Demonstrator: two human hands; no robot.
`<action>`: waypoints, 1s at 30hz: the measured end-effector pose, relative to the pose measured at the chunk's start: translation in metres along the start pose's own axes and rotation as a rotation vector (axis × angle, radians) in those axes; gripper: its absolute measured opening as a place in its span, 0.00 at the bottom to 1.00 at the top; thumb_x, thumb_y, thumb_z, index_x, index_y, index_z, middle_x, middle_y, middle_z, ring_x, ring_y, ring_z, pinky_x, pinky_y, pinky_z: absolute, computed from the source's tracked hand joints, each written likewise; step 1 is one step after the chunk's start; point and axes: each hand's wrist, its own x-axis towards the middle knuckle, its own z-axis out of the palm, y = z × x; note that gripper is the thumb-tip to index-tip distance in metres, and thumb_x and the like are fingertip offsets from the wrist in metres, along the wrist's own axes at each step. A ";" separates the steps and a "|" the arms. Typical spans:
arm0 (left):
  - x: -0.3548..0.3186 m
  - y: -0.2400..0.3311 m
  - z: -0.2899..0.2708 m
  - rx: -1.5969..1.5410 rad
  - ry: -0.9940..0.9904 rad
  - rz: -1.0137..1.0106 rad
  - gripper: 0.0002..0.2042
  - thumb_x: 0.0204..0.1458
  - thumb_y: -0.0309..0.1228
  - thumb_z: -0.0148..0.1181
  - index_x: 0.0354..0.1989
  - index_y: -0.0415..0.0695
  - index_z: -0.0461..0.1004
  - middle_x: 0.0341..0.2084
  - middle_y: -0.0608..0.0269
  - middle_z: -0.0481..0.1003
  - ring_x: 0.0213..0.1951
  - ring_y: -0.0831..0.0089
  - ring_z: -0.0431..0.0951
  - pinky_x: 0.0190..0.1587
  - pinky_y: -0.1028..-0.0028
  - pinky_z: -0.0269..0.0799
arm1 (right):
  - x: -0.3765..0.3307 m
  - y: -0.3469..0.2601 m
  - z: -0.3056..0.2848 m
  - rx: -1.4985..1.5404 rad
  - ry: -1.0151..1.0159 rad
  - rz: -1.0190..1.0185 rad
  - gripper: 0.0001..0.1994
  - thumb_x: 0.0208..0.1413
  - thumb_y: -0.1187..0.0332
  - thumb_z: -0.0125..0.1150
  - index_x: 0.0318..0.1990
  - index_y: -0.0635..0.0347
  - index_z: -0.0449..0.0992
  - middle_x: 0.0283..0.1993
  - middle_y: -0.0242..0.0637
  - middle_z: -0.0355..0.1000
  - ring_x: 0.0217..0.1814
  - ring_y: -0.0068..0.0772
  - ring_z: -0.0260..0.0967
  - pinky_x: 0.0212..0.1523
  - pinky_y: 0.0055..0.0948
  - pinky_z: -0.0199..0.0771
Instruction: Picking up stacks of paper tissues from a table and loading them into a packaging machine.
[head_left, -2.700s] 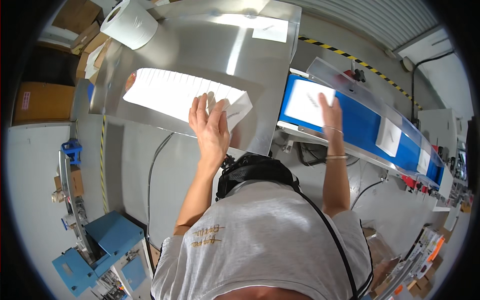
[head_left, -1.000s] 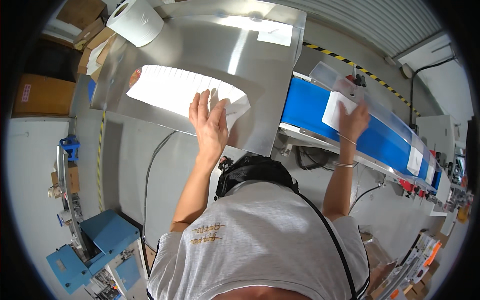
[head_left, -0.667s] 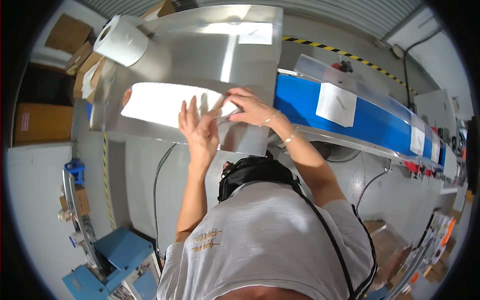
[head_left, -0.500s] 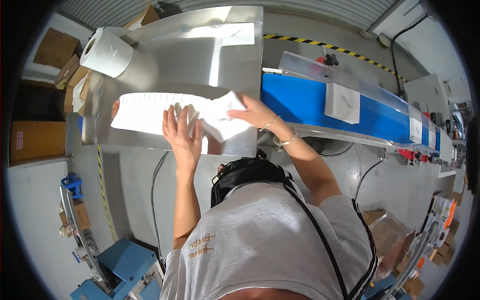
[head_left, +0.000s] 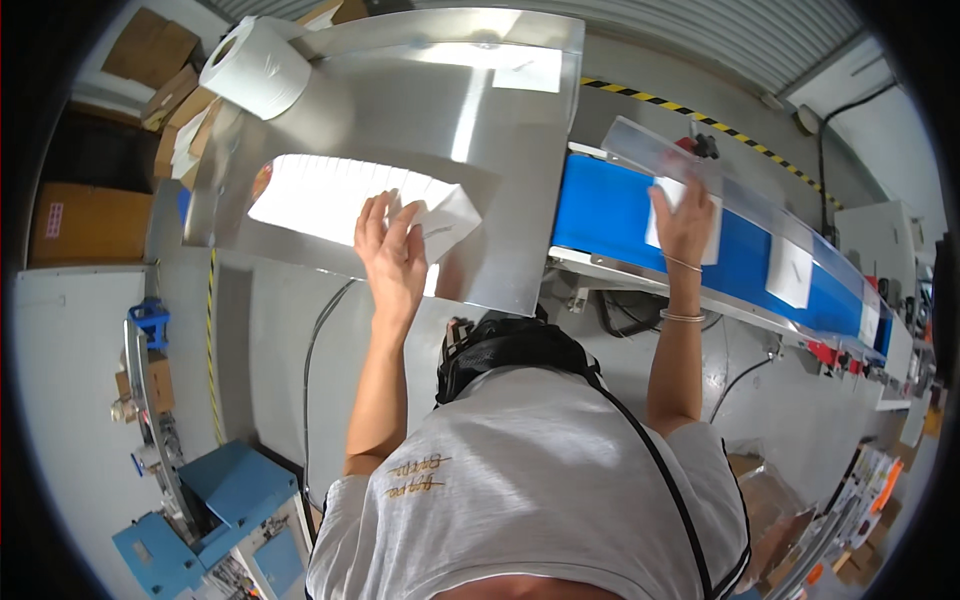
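A row of overlapping flat white packets [head_left: 315, 195] lies on a shiny metal table [head_left: 400, 110]. My left hand [head_left: 392, 262] rests on the right end of this row, its fingers apart, beside a front packet [head_left: 455, 215] with small dark print. Over the blue conveyor belt [head_left: 605, 205] to the right, my right hand [head_left: 685, 228] is spread above a white packet [head_left: 711, 238] lying on the belt. The thumb stands away from the other fingers; whether the fingertips still touch that packet I cannot tell.
Farther along the belt lies another white packet [head_left: 790, 272]. A clear guard [head_left: 645, 145] edges the belt's far side. On the table stand a large white roll [head_left: 262, 72] at back left and a flat white piece [head_left: 527, 72] at the back. Cardboard boxes [head_left: 150, 48] are beyond.
My right hand has moved from the row's right end over to the belt, where a packet now lies beneath it. My left hand stays on the row. The whole view has shifted and turned slightly.
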 end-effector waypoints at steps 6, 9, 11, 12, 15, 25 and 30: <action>0.001 0.001 -0.007 0.025 -0.027 -0.047 0.16 0.44 0.22 0.62 0.43 0.48 0.77 0.55 0.53 0.65 0.60 0.50 0.59 0.60 0.57 0.55 | -0.001 -0.165 0.016 0.918 -0.747 -0.155 0.28 0.54 0.64 0.59 0.62 0.57 0.61 0.61 0.45 0.64 0.59 0.39 0.64 0.57 0.32 0.65; 0.002 0.002 -0.004 -0.034 -0.022 -0.026 0.16 0.42 0.21 0.63 0.43 0.48 0.78 0.54 0.53 0.65 0.60 0.49 0.59 0.60 0.56 0.55 | -0.007 -0.200 0.031 0.867 -0.720 -0.321 0.29 0.55 0.65 0.58 0.63 0.61 0.58 0.65 0.51 0.57 0.66 0.49 0.54 0.64 0.37 0.54; 0.000 -0.002 -0.004 -0.030 -0.013 0.007 0.17 0.42 0.21 0.63 0.43 0.48 0.78 0.54 0.53 0.66 0.59 0.48 0.60 0.60 0.55 0.55 | -0.008 -0.208 0.033 0.860 -0.714 -0.343 0.29 0.54 0.66 0.58 0.63 0.60 0.58 0.64 0.50 0.58 0.65 0.48 0.55 0.63 0.36 0.56; -0.001 -0.003 -0.005 -0.035 -0.007 0.011 0.16 0.42 0.20 0.62 0.42 0.48 0.78 0.54 0.54 0.66 0.59 0.49 0.60 0.60 0.55 0.55 | -0.007 -0.211 0.033 0.851 -0.702 -0.354 0.29 0.54 0.67 0.59 0.64 0.59 0.58 0.64 0.48 0.59 0.65 0.46 0.57 0.62 0.35 0.58; -0.002 -0.006 -0.007 -0.031 -0.018 0.028 0.16 0.43 0.20 0.62 0.42 0.49 0.78 0.54 0.55 0.66 0.59 0.49 0.60 0.59 0.54 0.55 | 0.004 -0.209 0.023 0.991 -0.746 -0.167 0.27 0.49 0.70 0.64 0.59 0.53 0.64 0.59 0.39 0.64 0.59 0.39 0.63 0.56 0.34 0.66; 0.003 -0.006 -0.012 -0.110 -0.071 0.070 0.12 0.45 0.29 0.64 0.40 0.45 0.78 0.59 0.52 0.61 0.63 0.47 0.53 0.62 0.51 0.46 | 0.000 -0.193 0.038 0.895 -0.669 -0.505 0.20 0.51 0.68 0.63 0.51 0.62 0.67 0.49 0.33 0.68 0.49 0.28 0.65 0.50 0.28 0.67; 0.004 -0.022 -0.010 -0.004 -0.039 0.006 0.15 0.50 0.27 0.60 0.47 0.44 0.74 0.57 0.51 0.62 0.62 0.50 0.56 0.62 0.55 0.51 | -0.024 -0.139 0.029 1.167 -0.632 0.349 0.11 0.61 0.63 0.55 0.38 0.63 0.66 0.29 0.28 0.66 0.30 0.16 0.60 0.31 0.23 0.66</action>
